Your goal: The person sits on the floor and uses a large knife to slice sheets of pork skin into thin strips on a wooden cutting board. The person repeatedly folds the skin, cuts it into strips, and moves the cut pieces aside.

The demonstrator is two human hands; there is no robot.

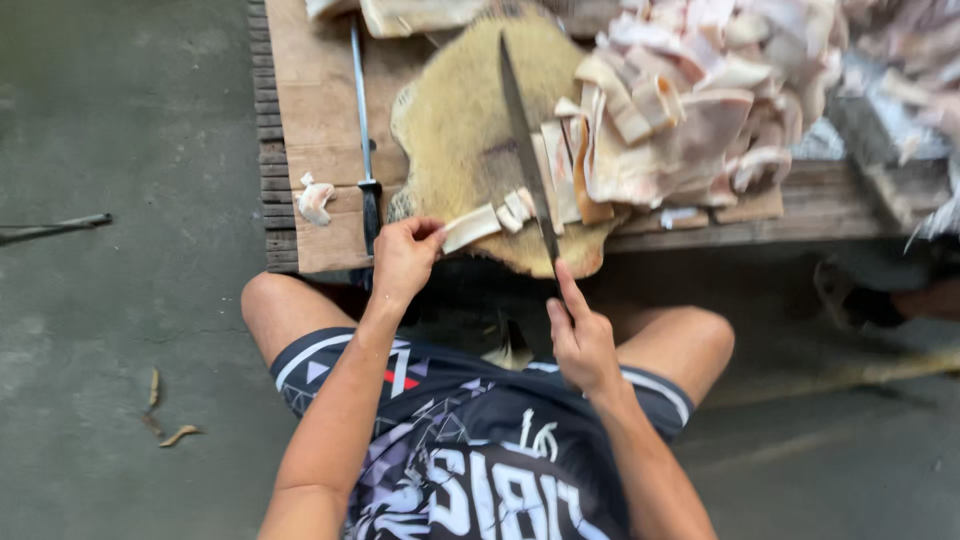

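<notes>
Knife (524,140) gripped by right hand (582,340); left hand (403,258) pinches pork strip (470,227) at block edge (520,262).

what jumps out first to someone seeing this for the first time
The long knife stands out first, lying across the worn round chopping block at top centre, its handle in the right hand. The left hand pinches a pale meat strip at the block's near edge. To the right, a big heap of cut pork pieces covers the wooden table.
</notes>
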